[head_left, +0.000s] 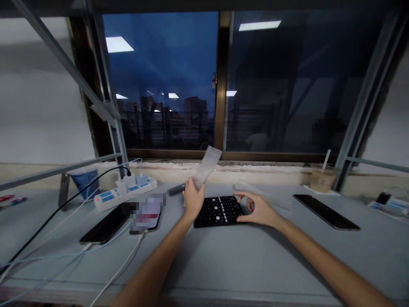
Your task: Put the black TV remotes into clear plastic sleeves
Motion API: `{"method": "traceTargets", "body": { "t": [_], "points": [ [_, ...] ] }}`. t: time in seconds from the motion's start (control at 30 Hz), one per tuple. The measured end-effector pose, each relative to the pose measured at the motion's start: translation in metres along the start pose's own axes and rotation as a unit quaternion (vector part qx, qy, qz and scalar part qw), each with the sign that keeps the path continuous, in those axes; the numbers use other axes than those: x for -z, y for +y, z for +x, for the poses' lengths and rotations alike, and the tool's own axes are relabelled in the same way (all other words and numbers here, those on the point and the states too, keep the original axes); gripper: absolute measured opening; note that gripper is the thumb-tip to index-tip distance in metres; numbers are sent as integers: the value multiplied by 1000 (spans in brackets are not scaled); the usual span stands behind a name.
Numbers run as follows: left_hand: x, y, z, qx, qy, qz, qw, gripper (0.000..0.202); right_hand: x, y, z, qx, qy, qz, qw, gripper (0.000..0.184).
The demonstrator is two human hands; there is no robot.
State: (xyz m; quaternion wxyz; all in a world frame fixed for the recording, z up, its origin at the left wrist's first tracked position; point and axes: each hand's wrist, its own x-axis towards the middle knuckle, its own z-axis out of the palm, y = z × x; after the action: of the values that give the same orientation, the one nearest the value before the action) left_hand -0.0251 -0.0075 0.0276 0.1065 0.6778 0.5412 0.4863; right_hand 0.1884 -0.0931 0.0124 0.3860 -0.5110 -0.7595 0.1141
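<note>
My left hand is closed round a translucent plastic sleeve, which sticks up above the fingers. Just right of that hand, a flat black sheet with rows of small white marks and a few white round spots lies on the desk. At the sheet's right edge is my right hand, thumb and forefinger spread apart along that edge and its other fingers curled. Behind the right hand lies another piece of clear plastic. A dark, slim object rests just left of my left hand; its kind is unclear.
Two phones with charging cables lie on the left, before a white power strip and a blue cup. Rightward are a dark phone, a drink cup with straw and another power strip. Metal frame posts flank the window.
</note>
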Motion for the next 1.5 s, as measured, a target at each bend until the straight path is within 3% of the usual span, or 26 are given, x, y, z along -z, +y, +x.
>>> {"method": "traceTargets", "body": {
  "t": [0.17, 0.3, 0.4, 0.5, 0.57, 0.73, 0.87, 1.03, 1.27, 1.4, 1.5],
  "points": [
    [-1, 5, -13, -204, -59, 169, 962, 33, -9, 7, 3, -68, 79, 161, 981, 79],
    [-8, 9, -24, -254, -96, 184, 945, 35, -9, 8, 9, -131, 140, 275, 942, 87],
    [-12, 12, -28, -276, -115, 184, 936, 35, -5, 10, 12, -169, 187, 288, 924, 77],
    [-13, 12, -27, -275, -117, 198, 933, 35, 2, 14, 13, -165, 211, 277, 923, 60],
    [-12, 10, -23, -258, -86, 217, 938, 35, 8, 18, 14, -163, 243, 265, 919, 55],
    [-5, -1, -11, -175, 15, 238, 955, 39, 31, 40, 13, -212, 397, 194, 872, 50],
    [-1, -9, -4, -125, 12, 230, 965, 34, 47, 65, 8, -259, 444, 133, 848, 47],
    [1, -16, 0, -98, 15, 240, 966, 31, 53, 87, -1, -301, 406, 29, 863, 52],
    [5, -32, 16, -59, 41, 239, 968, 29, 62, 87, -11, -292, 347, -216, 865, 53],
    [-1, -48, 27, -59, 20, 254, 965, 29, 58, 89, -6, -222, 215, -408, 859, 44],
    [-8, -62, 34, -69, -9, 270, 960, 31, 49, 92, -2, -192, 132, -424, 875, 36]
  ]
}}
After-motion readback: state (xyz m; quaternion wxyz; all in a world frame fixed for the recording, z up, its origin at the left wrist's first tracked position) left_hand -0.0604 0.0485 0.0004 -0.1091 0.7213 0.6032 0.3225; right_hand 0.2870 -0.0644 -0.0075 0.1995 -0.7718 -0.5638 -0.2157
